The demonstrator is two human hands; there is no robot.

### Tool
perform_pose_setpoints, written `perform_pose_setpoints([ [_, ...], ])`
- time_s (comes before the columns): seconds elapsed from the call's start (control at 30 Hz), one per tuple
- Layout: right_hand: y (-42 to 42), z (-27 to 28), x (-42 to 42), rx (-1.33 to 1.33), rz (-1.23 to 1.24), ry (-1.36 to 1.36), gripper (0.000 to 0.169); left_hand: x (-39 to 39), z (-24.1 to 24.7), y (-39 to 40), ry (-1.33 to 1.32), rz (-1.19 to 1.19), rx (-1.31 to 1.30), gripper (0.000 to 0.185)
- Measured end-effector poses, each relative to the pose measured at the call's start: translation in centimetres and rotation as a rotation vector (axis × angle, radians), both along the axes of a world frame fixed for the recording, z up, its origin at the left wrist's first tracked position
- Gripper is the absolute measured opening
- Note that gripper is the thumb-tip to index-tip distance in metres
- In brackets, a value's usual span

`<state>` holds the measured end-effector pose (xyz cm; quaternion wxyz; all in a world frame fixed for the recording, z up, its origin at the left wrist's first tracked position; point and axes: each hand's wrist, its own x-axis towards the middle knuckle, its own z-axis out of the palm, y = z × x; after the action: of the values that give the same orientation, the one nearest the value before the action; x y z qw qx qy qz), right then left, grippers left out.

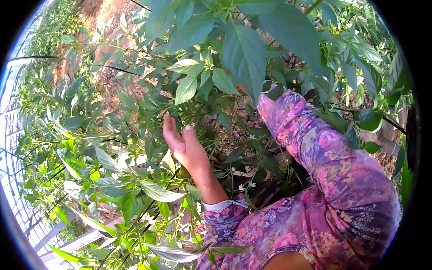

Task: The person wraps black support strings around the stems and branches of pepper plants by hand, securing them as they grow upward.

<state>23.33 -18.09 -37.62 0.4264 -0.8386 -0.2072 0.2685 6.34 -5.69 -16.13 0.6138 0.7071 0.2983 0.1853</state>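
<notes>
My left hand (186, 145) is raised among the leaves of a pepper plant (187, 88), its thumb apart from the fingers. Nothing shows in its grasp; the fingertips are beside leaves and thin stems, and whether they touch is unclear. From the right, my other arm in a floral sleeve (303, 135) reaches into the same plant. Large leaves (243, 57) cover most of my right hand (241, 88), leaving only a small patch of skin in view. What that hand holds or touches is hidden. Small white flowers (241, 187) hang on the stems between my arms.
More pepper plants (128, 202) crowd the left and lower left. Bare soil (104, 67) shows at the upper left. A thin dark line (111, 68) crosses the foliage there. A bright grid-like structure (13, 135) lines the left rim. Dark branches (393, 124) stand at the right.
</notes>
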Motion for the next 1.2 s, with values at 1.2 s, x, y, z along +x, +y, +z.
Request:
perform_pose_setpoints([
  [1.2,4.6,1.1,6.1,-0.112,-0.415,0.413,0.024,-0.5,-0.8,0.6,-0.081,0.040,0.018,0.051],
])
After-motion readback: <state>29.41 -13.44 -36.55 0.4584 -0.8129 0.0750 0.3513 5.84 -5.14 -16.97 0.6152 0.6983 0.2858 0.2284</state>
